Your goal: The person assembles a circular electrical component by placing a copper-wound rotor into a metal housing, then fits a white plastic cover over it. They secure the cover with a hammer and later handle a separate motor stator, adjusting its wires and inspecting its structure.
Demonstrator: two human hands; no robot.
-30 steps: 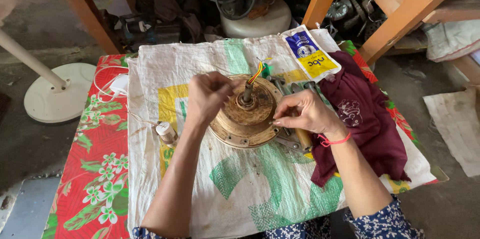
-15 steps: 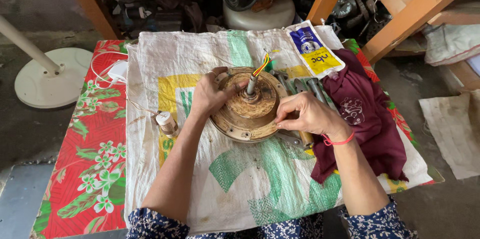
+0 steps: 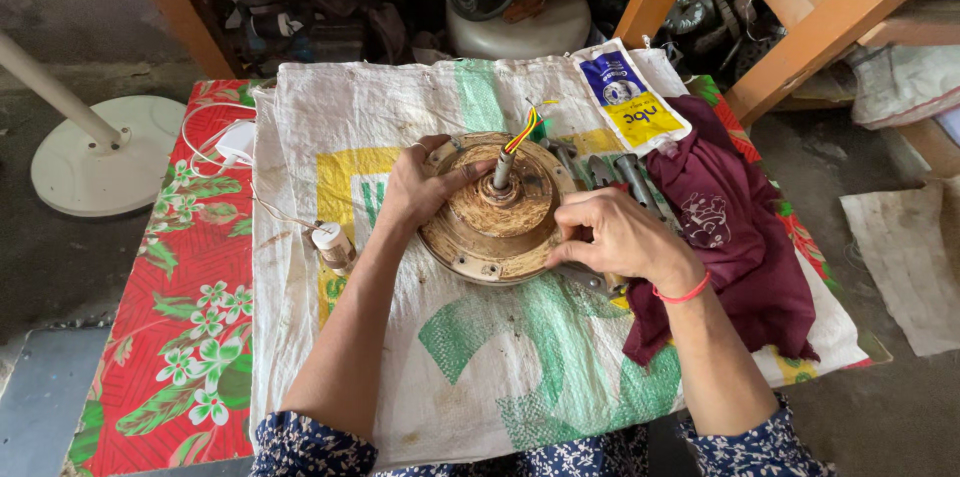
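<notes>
A round, rusty brown fan motor (image 3: 500,227) lies flat on a white woven sack (image 3: 480,367), with a short shaft and coloured wires (image 3: 522,132) sticking up from its middle. My left hand (image 3: 420,187) grips the motor's left rim, thumb over the top. My right hand (image 3: 622,235) holds the right rim with fingers curled on the edge; a red thread circles that wrist. A small white cylinder, probably a capacitor (image 3: 333,244), lies just left of the motor, joined by a thin wire.
A maroon cloth (image 3: 735,237) and metal tools (image 3: 625,177) lie right of the motor. A red floral cloth (image 3: 175,337) covers the low table under the sack. A white fan base (image 3: 100,152) stands on the floor at left; wooden frame legs (image 3: 830,22) and clutter at the back.
My left hand has slid from the shaft down onto the motor's left rim. The view has shifted slightly; my right hand stays on the right edge.
</notes>
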